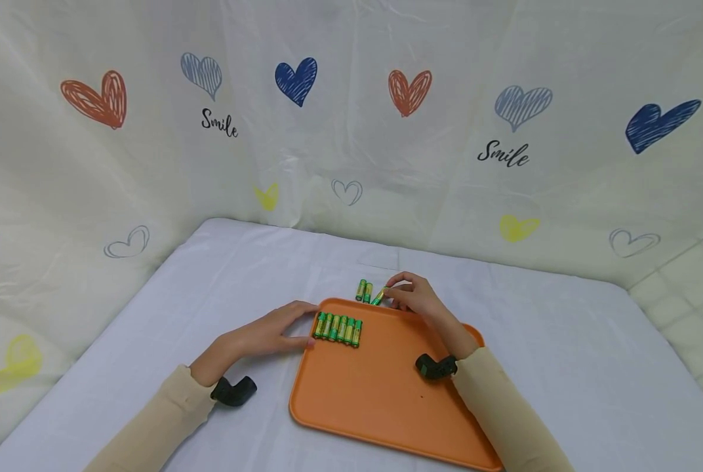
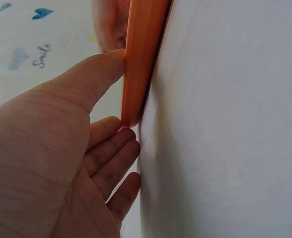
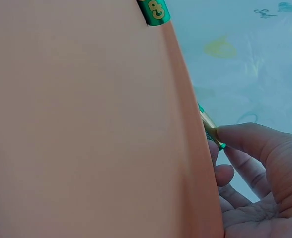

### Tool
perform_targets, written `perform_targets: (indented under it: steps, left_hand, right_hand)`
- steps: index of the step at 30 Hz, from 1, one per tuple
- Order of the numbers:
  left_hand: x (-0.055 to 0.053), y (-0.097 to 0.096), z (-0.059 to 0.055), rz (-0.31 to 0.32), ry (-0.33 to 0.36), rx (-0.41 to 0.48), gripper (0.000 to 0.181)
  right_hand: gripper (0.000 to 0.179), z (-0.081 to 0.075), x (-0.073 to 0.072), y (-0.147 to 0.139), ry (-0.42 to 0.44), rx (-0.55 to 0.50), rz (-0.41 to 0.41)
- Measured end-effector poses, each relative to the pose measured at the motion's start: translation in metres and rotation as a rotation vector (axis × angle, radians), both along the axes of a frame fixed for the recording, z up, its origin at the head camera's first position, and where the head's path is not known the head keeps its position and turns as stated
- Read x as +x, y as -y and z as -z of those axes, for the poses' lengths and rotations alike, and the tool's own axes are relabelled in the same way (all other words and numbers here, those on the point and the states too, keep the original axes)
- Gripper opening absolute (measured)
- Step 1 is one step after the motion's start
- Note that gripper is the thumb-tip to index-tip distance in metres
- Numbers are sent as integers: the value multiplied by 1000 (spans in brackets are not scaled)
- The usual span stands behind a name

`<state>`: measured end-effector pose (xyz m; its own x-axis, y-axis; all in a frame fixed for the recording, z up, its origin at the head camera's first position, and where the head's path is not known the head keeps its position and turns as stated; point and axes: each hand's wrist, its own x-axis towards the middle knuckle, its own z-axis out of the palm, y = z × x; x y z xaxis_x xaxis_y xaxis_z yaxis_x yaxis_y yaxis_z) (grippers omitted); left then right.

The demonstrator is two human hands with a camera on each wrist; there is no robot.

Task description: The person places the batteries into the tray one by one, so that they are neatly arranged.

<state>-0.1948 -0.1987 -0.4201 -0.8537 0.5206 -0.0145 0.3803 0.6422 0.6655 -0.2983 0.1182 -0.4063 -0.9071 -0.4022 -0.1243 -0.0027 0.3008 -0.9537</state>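
Observation:
An orange tray (image 1: 381, 387) lies on the table with a row of several green-and-gold batteries (image 1: 338, 329) standing side by side in its far left corner. My left hand (image 1: 269, 331) rests at that corner, thumb and fingertips against the rim; the left wrist view shows the fingers (image 2: 111, 163) extended beside the tray's outer wall. Beyond the far rim, my right hand (image 1: 413, 295) pinches one battery (image 1: 378, 296), tilted, between thumb and fingers. In the right wrist view this battery (image 3: 208, 121) is partly hidden by the tray rim. Two more batteries (image 1: 364, 291) lie just left of it.
A white cloth covers the table (image 1: 257, 262). Behind it hangs a pale curtain (image 1: 351, 131) printed with hearts and the word Smile. Each wrist carries a black camera mount, the left one (image 1: 233, 391) over the cloth and the right one (image 1: 436, 367) over the tray.

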Motion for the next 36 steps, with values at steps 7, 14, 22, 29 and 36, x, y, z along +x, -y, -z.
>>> perform_targets:
  steps: [7,14,22,29,36]
  left_hand:
    - [0,0,-1,2,3,2,71]
    - [0,0,0,7,-3,-2,70]
    - [-1,1,2,4,-7,-9,70]
    - [0,1,1,4,-13,-9,70]
    - [1,0,-1,5,6,11,70]
  right_hand:
    - [32,-22,18,3,-2,-16,10]
    - [32,-6,8,-2,33,-85,89]
    - [33,-1,6,-3,23,-90,115]
    - [27,-1,10,-5,-7,-83,106]
    - [23,-4,19,-2,-24,-58,87]
